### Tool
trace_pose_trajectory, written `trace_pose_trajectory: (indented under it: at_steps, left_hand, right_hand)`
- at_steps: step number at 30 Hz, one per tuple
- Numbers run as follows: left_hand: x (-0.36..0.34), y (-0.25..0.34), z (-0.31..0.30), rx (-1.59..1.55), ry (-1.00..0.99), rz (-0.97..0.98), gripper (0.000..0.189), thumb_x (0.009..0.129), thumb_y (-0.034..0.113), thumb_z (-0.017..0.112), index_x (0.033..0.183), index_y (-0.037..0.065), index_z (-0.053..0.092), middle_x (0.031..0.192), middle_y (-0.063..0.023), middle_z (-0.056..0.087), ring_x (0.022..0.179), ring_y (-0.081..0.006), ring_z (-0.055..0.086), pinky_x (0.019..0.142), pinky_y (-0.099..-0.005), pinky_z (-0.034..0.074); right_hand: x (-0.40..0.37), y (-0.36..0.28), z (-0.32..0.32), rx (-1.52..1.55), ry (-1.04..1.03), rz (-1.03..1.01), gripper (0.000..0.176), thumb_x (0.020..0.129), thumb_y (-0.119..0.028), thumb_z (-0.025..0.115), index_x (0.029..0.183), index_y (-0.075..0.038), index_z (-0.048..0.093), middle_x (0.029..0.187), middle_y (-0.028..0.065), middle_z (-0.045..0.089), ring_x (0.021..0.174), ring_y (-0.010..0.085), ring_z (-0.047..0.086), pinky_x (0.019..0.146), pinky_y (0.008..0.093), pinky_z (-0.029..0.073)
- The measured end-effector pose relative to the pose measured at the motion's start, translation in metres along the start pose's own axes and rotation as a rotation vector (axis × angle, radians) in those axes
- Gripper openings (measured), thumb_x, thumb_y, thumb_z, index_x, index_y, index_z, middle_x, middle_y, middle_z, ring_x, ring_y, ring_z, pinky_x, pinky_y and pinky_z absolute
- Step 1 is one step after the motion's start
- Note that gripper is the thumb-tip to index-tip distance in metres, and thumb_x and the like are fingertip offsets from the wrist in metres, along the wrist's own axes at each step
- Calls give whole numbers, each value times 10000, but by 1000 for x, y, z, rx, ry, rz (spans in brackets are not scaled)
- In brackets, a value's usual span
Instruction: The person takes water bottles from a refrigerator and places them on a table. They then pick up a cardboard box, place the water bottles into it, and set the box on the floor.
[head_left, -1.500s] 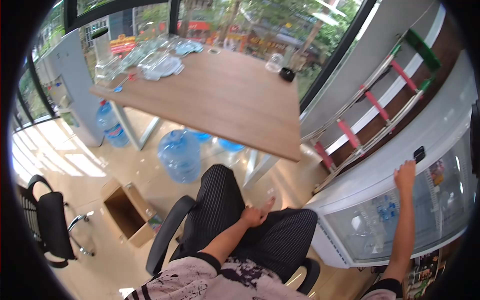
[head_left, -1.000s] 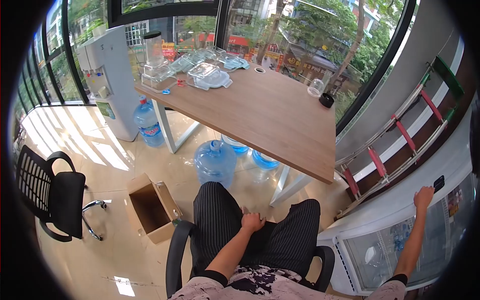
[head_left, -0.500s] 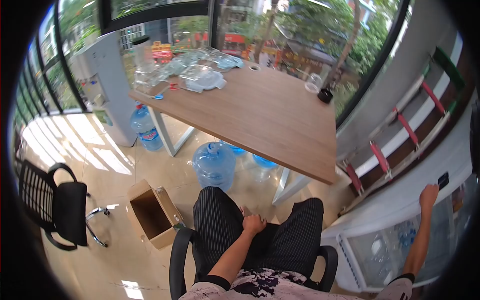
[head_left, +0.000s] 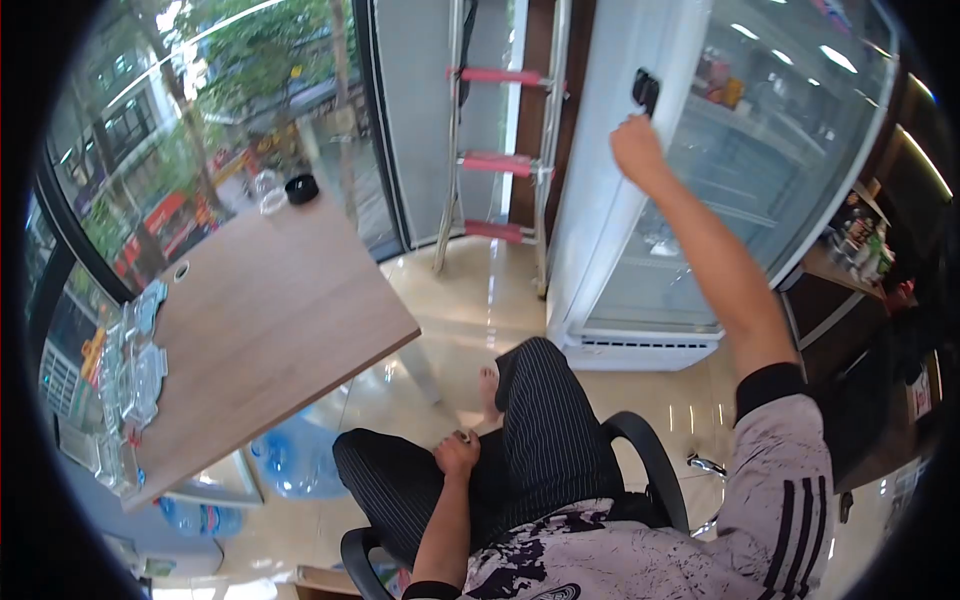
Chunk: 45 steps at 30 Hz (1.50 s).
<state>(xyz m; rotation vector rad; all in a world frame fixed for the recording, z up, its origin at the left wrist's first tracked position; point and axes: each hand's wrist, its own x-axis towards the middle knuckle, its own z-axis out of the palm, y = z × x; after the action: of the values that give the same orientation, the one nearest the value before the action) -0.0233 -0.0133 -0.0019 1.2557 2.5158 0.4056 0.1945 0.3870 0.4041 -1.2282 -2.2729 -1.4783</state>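
Observation:
My left hand rests over my lap between the striped trouser legs, its fingers curled closed. Whatever it may hold is hidden or too small to make out. My right arm reaches forward to the tall white display fridge. The right hand is closed at the black door handle on the fridge's white frame, and part of the handle sticks out beyond the fingers. Through the glass door some goods show dimly on the shelves.
A wooden table stands to the left, with clear plastic containers and a black round object on it. Large blue water bottles are below. A ladder leans beside the fridge. My chair's armrest is at my right.
My view has swung right, so the fridge and ladder now stand ahead and the table lies left. The right hand stays at the fridge handle; the left stays over my lap.

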Motion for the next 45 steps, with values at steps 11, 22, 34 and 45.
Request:
trace_pose_trajectory:
  at_steps: [11, 22, 34, 45]
  left_hand:
    - [14, 33, 27, -12, -168, 245, 473, 825, 481, 498, 869, 61, 709, 841, -180, 686, 808, -333, 674, 748, -454, 510]
    - [6, 27, 17, -21, -193, 167, 427, 856, 441, 492, 909, 85, 721, 861, -167, 691, 795, -314, 675, 806, -445, 484]
    - [8, 73, 22, -232, -182, 404, 249, 828, 257, 618, 814, 23, 701, 791, -159, 680, 762, -337, 657, 694, -420, 509]
    - [121, 366, -11, -413, -60, 1109, 285, 811, 187, 673, 997, -16, 597, 912, -200, 610, 854, -368, 578, 729, -430, 460]
  right_hand:
    - [-62, 6, -71, 35, -52, 22, 151, 743, -148, 591, 628, -101, 676, 710, 77, 646, 755, 222, 563, 751, 365, 391]
    - [-238, 33, -205, 250, 523, 92, 242, 605, -63, 791, 619, -92, 551, 842, 78, 583, 865, 294, 562, 813, 445, 450]
    - [-351, 53, -260, 109, 599, 1089, 906, 720, 3, 762, 1423, -6, 191, 1452, 271, 187, 1353, 380, 243, 1088, 481, 271]
    - [-417, 28, -253, -103, 529, 1354, 623, 943, -191, 498, 1395, 75, 162, 1405, 212, 363, 1295, 306, 379, 1075, 439, 320]
